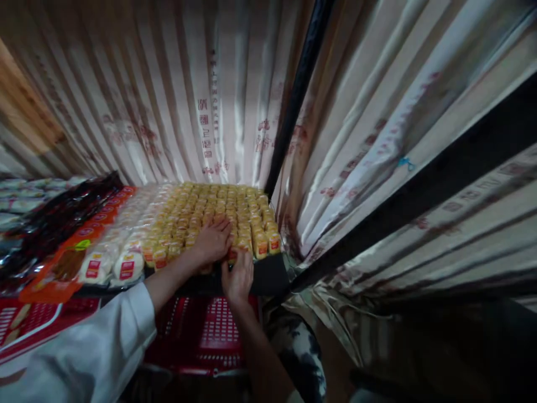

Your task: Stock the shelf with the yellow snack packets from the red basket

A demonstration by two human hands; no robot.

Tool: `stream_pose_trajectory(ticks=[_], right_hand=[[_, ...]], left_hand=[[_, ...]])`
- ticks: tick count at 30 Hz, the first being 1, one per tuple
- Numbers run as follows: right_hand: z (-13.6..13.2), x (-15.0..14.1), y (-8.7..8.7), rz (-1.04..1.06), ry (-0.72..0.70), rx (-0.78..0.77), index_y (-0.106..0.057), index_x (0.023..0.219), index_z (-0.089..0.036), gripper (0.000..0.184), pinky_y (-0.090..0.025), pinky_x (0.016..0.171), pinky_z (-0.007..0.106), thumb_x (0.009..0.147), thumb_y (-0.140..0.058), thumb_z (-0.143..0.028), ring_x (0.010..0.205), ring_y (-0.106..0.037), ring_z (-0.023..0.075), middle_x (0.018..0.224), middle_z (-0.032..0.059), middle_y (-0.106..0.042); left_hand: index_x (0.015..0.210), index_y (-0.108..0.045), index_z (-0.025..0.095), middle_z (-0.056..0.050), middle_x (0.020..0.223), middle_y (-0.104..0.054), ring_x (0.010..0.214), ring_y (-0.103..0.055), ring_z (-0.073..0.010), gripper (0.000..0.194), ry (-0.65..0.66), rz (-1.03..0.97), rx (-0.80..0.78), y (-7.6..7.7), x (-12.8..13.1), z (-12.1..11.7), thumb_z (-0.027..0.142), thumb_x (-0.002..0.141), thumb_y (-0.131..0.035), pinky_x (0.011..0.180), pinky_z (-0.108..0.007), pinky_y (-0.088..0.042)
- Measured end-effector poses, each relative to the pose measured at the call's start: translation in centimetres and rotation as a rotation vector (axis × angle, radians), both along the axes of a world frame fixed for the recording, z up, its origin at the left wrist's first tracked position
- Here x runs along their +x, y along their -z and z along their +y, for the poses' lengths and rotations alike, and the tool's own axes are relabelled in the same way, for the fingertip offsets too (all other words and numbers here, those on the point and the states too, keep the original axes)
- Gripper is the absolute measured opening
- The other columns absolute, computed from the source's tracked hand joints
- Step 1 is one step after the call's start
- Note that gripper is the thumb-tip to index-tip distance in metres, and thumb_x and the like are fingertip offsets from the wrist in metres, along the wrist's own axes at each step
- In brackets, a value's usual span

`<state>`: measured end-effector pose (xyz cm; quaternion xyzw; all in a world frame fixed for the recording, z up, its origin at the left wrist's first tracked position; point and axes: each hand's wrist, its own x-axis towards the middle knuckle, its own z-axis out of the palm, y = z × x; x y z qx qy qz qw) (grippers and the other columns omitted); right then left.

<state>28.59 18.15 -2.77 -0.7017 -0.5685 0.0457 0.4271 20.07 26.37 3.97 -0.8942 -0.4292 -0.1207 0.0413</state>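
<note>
Rows of small yellow wrapped packets [197, 204] with red labels stand packed together on a black-edged shelf. My left hand [213, 239] lies over the front rows, fingers stretched out and resting on the packet tops. Close beside it, at the front edge, my right hand [239, 274] has its thumb and bent fingers against a front packet [232, 255]. The fingers partly hide that packet. To the right, two more front packets [267, 244] show their red labels.
White round packs [129, 266] and an orange package [69, 268] lie left of the yellow rows, with dark glossy packs [39, 240] beyond. A red plastic basket [220, 327] sits below the shelf. Printed curtains [239, 95] and black poles [296, 101] border the back and right.
</note>
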Motion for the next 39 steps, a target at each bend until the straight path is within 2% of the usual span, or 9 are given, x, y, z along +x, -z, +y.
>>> stream_pose_trajectory(ticks=[5,9,12,17,22,25,30,34,39], right_hand=[[-0.2,0.8,0.6,0.02,-0.096,0.065,-0.054,0.108,-0.012,0.03,-0.041,0.092,0.042,0.079,-0.044,-0.015,0.105,-0.05,0.0247,0.102,0.0131,-0.057],[-0.3,1.3,1.0,0.037,-0.159,0.117,-0.051,0.117,-0.007,0.042,-0.041,0.093,0.043,0.075,-0.045,-0.013,0.109,-0.049,0.0258,0.109,0.017,-0.057],[-0.6,1.5,0.8,0.042,-0.181,0.129,-0.056,0.112,-0.009,0.04,-0.043,0.091,0.038,0.074,-0.043,-0.01,0.104,-0.052,0.0233,0.105,0.0145,-0.059],[-1.3,2.3,-0.6,0.116,0.021,0.166,-0.063,0.089,-0.017,0.026,-0.044,0.08,0.03,0.083,-0.038,-0.014,0.085,-0.056,0.0178,0.085,0.0065,-0.061],[-1.1,4.0,-1.3,0.191,0.258,0.199,-0.055,0.111,-0.012,0.033,-0.037,0.093,0.038,0.082,-0.042,-0.019,0.107,-0.048,0.0229,0.108,0.0133,-0.055],[-0.8,4.6,-0.9,0.142,0.227,0.129,-0.054,0.118,-0.013,0.041,-0.037,0.094,0.039,0.08,-0.041,-0.017,0.109,-0.046,0.0237,0.116,0.0134,-0.053],[-0.6,4.6,-0.6,0.048,0.167,0.075,-0.057,0.119,-0.018,0.044,-0.039,0.09,0.037,0.08,-0.039,-0.012,0.1,-0.048,0.0216,0.115,0.0088,-0.056],[-0.7,4.7,-0.7,0.035,0.162,0.082,-0.059,0.117,-0.018,0.044,-0.039,0.09,0.037,0.079,-0.037,-0.01,0.101,-0.048,0.0214,0.113,0.0092,-0.056],[-0.4,5.4,-0.8,0.128,0.263,0.163,-0.058,0.113,-0.014,0.043,-0.034,0.096,0.041,0.077,-0.035,-0.01,0.11,-0.045,0.0235,0.114,0.0126,-0.054]], left_hand=[[0.112,-0.059,0.014,-0.013,0.123,-0.054,0.117,-0.045,-0.0249,0.031,0.092,-0.139,0.091,-1.4,1.1,-1.9,0.024,0.087,-0.043,0.102,-0.042,-0.035],[0.091,-0.064,0.018,-0.007,0.094,-0.061,0.091,-0.053,-0.0184,0.027,0.248,-0.081,-0.052,-1.5,2.0,-3.5,0.025,0.091,-0.038,0.082,-0.031,-0.047],[0.087,-0.064,0.016,-0.006,0.088,-0.06,0.087,-0.052,-0.0175,0.026,0.233,-0.052,-0.08,-1.0,2.2,-3.5,0.022,0.091,-0.039,0.078,-0.029,-0.046],[0.081,-0.063,0.016,-0.005,0.087,-0.06,0.085,-0.053,-0.0169,0.025,0.212,-0.046,-0.095,-0.9,2.2,-3.1,0.022,0.091,-0.041,0.076,-0.027,-0.044],[0.084,-0.064,0.017,-0.005,0.088,-0.06,0.086,-0.054,-0.0161,0.026,0.203,-0.075,-0.09,-1.1,2.4,-3.5,0.02,0.09,-0.04,0.076,-0.026,-0.044],[0.086,-0.065,0.018,-0.005,0.089,-0.06,0.087,-0.053,-0.0162,0.024,0.198,-0.1,-0.089,-0.9,2.4,-3.6,0.019,0.09,-0.04,0.076,-0.026,-0.044],[0.084,-0.064,0.017,-0.005,0.088,-0.059,0.087,-0.053,-0.0163,0.024,0.208,-0.113,-0.074,-1.1,2.6,-3.6,0.018,0.089,-0.04,0.079,-0.027,-0.045],[0.099,-0.062,0.016,-0.007,0.103,-0.058,0.095,-0.051,-0.0183,0.023,0.254,-0.101,-0.028,-1.5,3.9,-3.5,0.018,0.089,-0.042,0.082,-0.029,-0.046],[0.097,-0.062,0.012,-0.01,0.104,-0.058,0.099,-0.05,-0.0209,0.02,0.302,0.063,-0.01,-1.5,5.4,-3.1,0.02,0.088,-0.045,0.083,-0.032,-0.046]])
